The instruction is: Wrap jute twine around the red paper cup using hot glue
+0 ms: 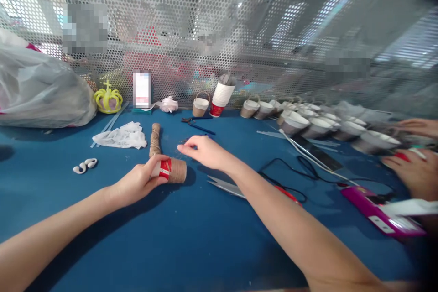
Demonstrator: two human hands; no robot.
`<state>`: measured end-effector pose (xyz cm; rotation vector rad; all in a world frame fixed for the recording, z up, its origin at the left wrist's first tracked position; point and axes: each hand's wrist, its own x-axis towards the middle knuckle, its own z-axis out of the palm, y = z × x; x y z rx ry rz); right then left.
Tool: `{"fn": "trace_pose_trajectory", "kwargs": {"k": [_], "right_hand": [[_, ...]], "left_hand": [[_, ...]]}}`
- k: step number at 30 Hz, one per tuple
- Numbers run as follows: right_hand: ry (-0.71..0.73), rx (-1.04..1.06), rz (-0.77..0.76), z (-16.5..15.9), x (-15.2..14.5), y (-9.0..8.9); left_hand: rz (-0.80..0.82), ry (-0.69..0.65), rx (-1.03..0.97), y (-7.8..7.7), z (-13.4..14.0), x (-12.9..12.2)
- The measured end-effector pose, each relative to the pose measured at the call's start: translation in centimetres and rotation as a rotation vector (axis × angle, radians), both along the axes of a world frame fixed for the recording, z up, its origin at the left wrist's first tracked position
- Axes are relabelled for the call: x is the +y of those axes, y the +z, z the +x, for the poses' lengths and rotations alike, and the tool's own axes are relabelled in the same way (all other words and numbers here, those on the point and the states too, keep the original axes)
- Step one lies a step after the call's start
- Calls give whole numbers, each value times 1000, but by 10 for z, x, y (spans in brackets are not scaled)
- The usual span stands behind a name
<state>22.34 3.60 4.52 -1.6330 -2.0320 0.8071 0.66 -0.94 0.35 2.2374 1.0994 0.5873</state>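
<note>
The left hand [138, 182] grips a paper cup [170, 169] lying on its side on the blue table [178, 246], twine wound over most of it, a red band showing by the fingers. At the cup's eleven o'clock stands a twine roll [155, 140]. The right hand [201, 150], at the cup's two o'clock, is loosely spread with fingertips low over the table, holding nothing. Scissors [227, 186] lie at the cup's three o'clock, partly under the right forearm. Farther right, wrapped cups [301, 121] stand in a row.
</note>
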Motion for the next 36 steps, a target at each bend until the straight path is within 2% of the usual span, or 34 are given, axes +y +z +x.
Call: {"fn": "trace_pose_trajectory", "kwargs": {"k": [4, 9, 15, 19, 23, 28, 33, 36], "right_hand": [[149, 151, -190, -25, -4, -2], [228, 377, -363, -38, -5, -1], [145, 586, -415, -34, -8, 0], [139, 599, -412, -29, -9, 0], [159, 559, -418, -28, -11, 2], [132, 537, -366, -28, -14, 4], [78, 587, -232, -22, -16, 9], [87, 685, -246, -22, -17, 10]], "left_hand": [[76, -42, 13, -1, -1, -1], [356, -152, 31, -8, -3, -2], [522, -205, 76, 0, -2, -5], [564, -221, 112, 7, 1, -7], [619, -272, 145, 5, 2, -6], [532, -260, 116, 1, 0, -5], [213, -107, -31, 6, -3, -6], [66, -72, -64, 10, -3, -7]]}}
